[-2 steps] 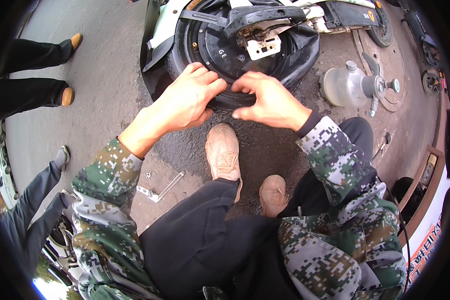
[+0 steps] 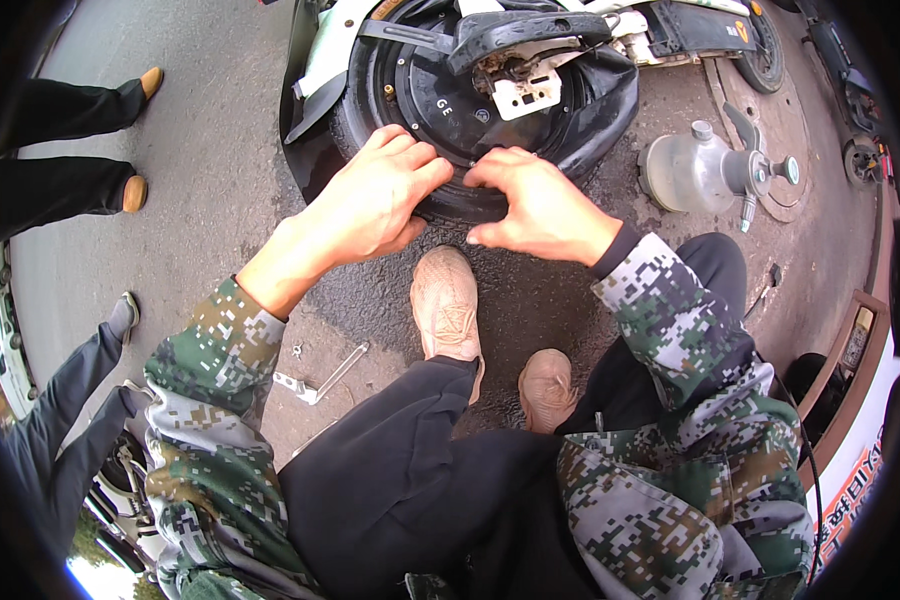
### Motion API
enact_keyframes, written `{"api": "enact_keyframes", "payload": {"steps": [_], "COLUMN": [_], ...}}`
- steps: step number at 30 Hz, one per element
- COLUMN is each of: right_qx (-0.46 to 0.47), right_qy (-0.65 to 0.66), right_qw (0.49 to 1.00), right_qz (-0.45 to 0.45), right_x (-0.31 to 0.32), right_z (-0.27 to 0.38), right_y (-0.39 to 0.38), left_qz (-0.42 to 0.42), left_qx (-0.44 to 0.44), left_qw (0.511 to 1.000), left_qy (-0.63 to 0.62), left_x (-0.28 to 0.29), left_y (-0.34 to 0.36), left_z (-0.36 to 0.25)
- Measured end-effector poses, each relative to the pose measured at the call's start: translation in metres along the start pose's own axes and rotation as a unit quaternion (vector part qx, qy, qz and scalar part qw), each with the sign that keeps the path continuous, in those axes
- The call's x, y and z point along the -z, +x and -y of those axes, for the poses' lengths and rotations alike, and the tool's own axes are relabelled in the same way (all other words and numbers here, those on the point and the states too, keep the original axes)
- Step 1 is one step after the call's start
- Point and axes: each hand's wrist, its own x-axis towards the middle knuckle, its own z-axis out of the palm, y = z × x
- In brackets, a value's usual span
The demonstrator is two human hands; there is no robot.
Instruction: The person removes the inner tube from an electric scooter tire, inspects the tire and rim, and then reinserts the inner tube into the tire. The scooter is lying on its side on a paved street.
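A black tire [image 2: 460,206] sits on the wheel of a scooter [image 2: 325,50] that lies on its side in front of me. My left hand [image 2: 378,198] has its fingers curled over the near part of the tire, with the thumb low at the outer edge. Just to the right, my right hand [image 2: 548,207] clasps the same tire, fingers on the upper sidewall and thumb at the outside. Both hands partly hide the rubber. Inside the tire is a dark wheel hub [image 2: 432,95], beneath a black swingarm-like part and a dirty white bracket [image 2: 527,95].
A clear pump spray bottle [image 2: 685,175] lies to the right of the wheel. On the ground at left rest a metal bracket or tool [image 2: 335,375] and a small metal piece [image 2: 297,351]. My shoes [image 2: 446,300] stand near the tire on wet pavement. Other people's legs [image 2: 80,120] are at left.
The fingers of my right hand have dropped slightly onto the tire. My left hand keeps its place.
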Motion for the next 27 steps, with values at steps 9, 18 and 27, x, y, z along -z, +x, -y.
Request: {"api": "enact_keyframes", "payload": {"steps": [9,18,27], "right_qx": [-0.123,-0.255,-0.107], "right_qy": [-0.096,0.340,-0.147], "right_qw": [0.946,0.903,0.965], "right_qz": [0.284,0.060,-0.190], "right_x": [0.020,0.023,0.089], "right_z": [0.026,0.012,-0.034], "right_y": [0.048,0.015,-0.041], "left_qz": [-0.015,-0.234,-0.185], "left_qx": [0.002,0.130,0.449], "left_qw": [1.000,0.960,0.605], "left_qy": [-0.024,-0.083,-0.631], "left_x": [-0.002,-0.013,-0.070], "left_y": [-0.002,-0.041,-0.054], "left_z": [-0.001,-0.014,-0.003]}}
